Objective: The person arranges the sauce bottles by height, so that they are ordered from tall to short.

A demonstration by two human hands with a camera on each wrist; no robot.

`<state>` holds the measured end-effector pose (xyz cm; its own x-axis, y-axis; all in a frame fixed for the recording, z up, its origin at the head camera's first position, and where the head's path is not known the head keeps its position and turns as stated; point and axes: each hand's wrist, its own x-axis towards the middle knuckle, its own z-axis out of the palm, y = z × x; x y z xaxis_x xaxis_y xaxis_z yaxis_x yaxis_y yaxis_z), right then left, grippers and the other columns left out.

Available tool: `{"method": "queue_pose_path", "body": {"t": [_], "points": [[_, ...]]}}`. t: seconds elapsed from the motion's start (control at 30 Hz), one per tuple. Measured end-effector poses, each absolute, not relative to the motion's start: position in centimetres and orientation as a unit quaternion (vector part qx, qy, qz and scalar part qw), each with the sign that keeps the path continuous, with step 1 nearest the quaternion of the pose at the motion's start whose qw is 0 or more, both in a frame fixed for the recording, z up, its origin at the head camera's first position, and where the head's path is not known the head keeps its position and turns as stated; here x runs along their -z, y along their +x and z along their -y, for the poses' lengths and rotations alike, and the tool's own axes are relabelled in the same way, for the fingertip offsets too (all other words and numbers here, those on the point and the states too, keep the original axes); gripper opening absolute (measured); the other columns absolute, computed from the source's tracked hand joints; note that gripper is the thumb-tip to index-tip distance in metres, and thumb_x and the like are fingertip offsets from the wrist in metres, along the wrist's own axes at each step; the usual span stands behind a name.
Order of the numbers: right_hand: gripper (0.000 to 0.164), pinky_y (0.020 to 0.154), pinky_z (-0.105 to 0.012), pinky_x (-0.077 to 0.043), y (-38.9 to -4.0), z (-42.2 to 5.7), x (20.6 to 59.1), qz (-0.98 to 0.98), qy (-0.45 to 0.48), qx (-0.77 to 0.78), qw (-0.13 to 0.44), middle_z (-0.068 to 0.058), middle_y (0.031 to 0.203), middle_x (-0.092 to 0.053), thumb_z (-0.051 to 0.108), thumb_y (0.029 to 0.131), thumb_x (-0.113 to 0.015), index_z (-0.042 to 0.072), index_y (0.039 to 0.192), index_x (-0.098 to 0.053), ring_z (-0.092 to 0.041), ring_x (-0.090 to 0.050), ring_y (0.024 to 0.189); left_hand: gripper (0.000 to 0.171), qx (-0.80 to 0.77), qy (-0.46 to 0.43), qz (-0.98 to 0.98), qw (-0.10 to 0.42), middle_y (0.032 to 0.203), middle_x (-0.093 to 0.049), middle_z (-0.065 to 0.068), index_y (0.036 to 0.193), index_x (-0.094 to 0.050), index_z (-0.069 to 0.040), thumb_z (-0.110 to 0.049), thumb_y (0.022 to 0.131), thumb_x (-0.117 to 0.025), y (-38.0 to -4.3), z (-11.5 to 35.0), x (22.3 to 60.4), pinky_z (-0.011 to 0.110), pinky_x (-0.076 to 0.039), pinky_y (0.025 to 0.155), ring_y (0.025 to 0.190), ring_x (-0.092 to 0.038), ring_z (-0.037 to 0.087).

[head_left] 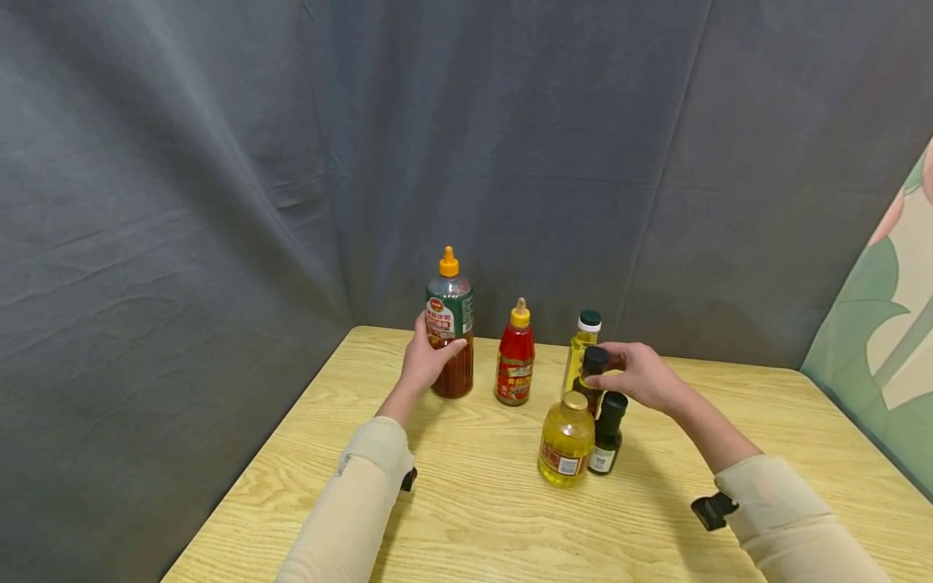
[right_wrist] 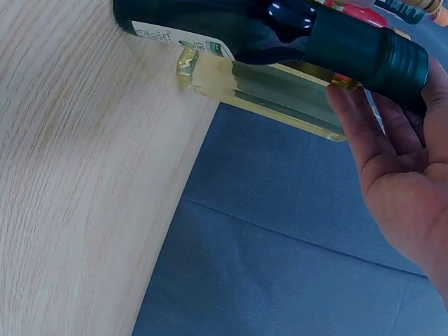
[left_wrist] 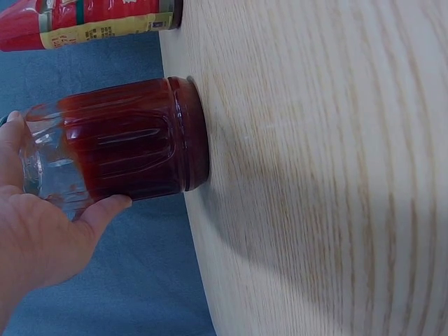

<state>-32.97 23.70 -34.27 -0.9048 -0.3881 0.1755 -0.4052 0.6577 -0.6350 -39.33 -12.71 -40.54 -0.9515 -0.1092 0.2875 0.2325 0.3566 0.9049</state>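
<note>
A tall squeeze bottle of red sauce (head_left: 457, 368) with an orange nozzle cap stands upright at the back left of the table. My left hand (head_left: 428, 356) grips its side, thumb across the front; the left wrist view shows the bottle's base at the tabletop. At the right, my right hand (head_left: 641, 376) holds a dark bottle near its black cap (head_left: 594, 358), thumb in front and fingers behind. Most of that bottle's body is hidden by a round jar-like bottle of yellow oil (head_left: 567, 441). A shorter dark bottle (right_wrist: 273, 28) with a white label stands just in front of this hand.
Between the hands stands a red ketchup bottle (head_left: 515, 368) with a yellow cap. A slim oil bottle (head_left: 578, 356) with a green-and-white cap stands behind the dark bottles. Grey cloth (head_left: 510, 162) hangs along the back edge of the wooden table (head_left: 481, 518).
</note>
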Motion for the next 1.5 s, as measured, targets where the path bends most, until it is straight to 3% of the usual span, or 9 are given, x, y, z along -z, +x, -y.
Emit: {"method": "queue_pose_path", "body": {"t": [0.67, 1.5], "points": [[0.038, 0.086, -0.054, -0.055, -33.2, -27.1, 34.0, 0.922, 0.196, -0.333, 0.035, -0.008, 0.103, -0.074, 0.027, 0.091, -0.078, 0.002, 0.118, -0.068, -0.031, -0.068, 0.099, 0.09, 0.575, -0.034, 0.804, 0.145, 0.15, -0.047, 0.012, 0.16, -0.022, -0.023, -0.036, 0.09, -0.078, -39.2, 12.5, 40.3, 0.052, -0.036, 0.114, 0.136, -0.046, 0.033], [0.04, 0.088, -0.058, -0.052, -34.8, -30.3, 33.7, 0.931, 0.153, -0.328, 0.041, -0.019, 0.114, -0.072, 0.03, 0.094, -0.074, 0.002, 0.122, -0.068, -0.04, -0.064, 0.107, 0.09, 0.566, -0.033, 0.811, 0.145, 0.147, -0.05, 0.012, 0.159, -0.02, -0.025, -0.038, 0.091, -0.078, -39.3, 12.6, 40.3, 0.054, -0.037, 0.112, 0.134, -0.048, 0.033]]}}
